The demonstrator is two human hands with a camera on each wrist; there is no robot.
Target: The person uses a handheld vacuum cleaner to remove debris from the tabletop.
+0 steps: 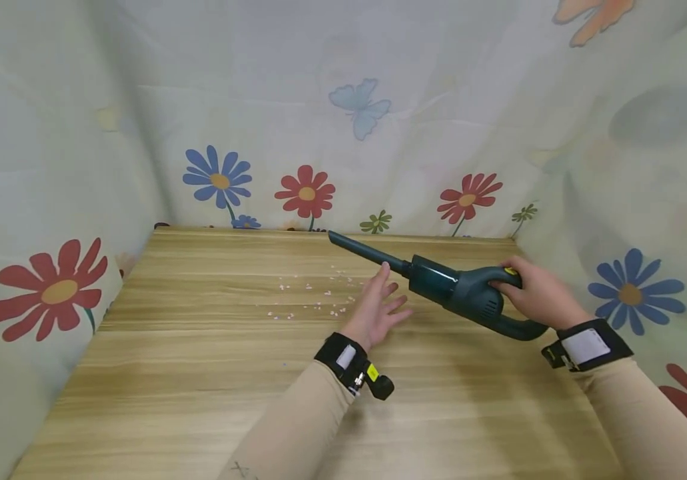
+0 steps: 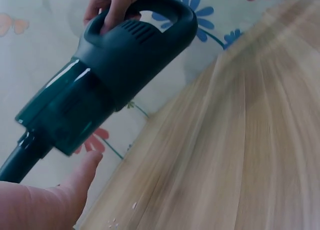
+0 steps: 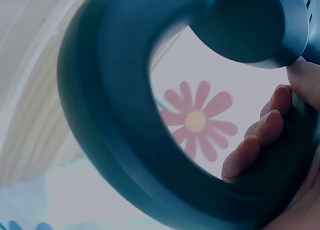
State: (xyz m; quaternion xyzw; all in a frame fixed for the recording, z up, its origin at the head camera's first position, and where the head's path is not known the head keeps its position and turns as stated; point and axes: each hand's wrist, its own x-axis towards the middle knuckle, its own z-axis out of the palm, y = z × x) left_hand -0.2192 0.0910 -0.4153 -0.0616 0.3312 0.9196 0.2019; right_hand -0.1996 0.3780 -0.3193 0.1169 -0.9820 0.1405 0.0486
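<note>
Over the right half of the wood table (image 1: 199, 400): dark green handheld vacuum (image 1: 469, 293), held up off the surface. Right hand (image 1: 541, 293) on its rear end, fingers curled round the handle (image 1: 494, 275); body runs out leftward from there. Left hand (image 1: 370, 317) just below the nozzle (image 1: 360, 248), fingers spread, gripping nothing. Fingertip overlaps the nozzle from the head view; can't tell if it touches. White bits (image 1: 328, 293) scattered on the table left of that hand, too small to identify.

Cut off: nozzle tip leaves the left wrist view, where only one digit of the left hand shows clearly. Right wrist view crops most of the right hand and the vacuum's front.
</note>
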